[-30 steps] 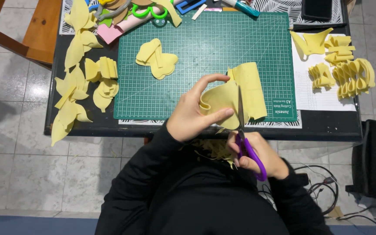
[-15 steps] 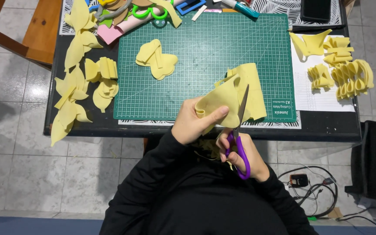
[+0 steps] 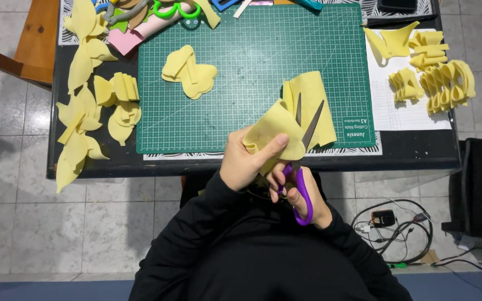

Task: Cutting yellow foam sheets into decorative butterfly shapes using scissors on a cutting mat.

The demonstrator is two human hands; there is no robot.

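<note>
2 hands [image 3: 252, 161], 1 scissors [image 3: 302, 167], 1 yellow sheet [image 3: 299, 114].

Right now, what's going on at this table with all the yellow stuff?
A person in black sleeves is cutting a folded yellow foam sheet with purple-handled scissors. The left hand pinches the sheet at the table's near edge, above the green cutting mat; the right hand works the scissors, blades open in the foam. Cut yellow pieces lie left, folded ones right.
</note>
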